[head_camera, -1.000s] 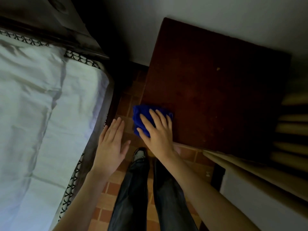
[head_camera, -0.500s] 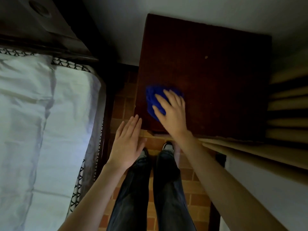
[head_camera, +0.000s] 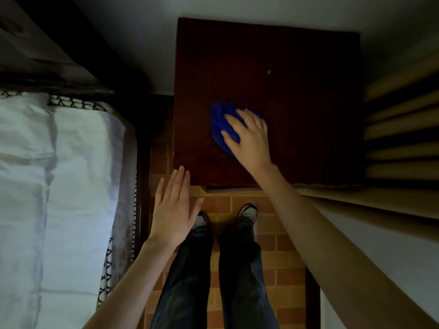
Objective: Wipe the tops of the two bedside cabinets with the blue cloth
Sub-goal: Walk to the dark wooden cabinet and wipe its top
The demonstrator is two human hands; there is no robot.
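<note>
A dark red-brown bedside cabinet stands against the white wall, seen from above. The blue cloth lies bunched on the left-centre of its top. My right hand presses flat on the cloth, fingers spread over it and covering its right half. My left hand hovers flat and empty, fingers together, over the floor just off the cabinet's front left corner; its fingertips reach the cabinet's front edge. A small pale speck sits on the top further back. Only one cabinet is in view.
A bed with a white sheet and a dark wooden frame fills the left. Slatted beige wood borders the cabinet's right side. My legs and shoes stand on the brick-pattern floor in front.
My right hand has slid the blue cloth from the cabinet's front left corner toward the middle of the top. My left hand has stayed near the front left corner.
</note>
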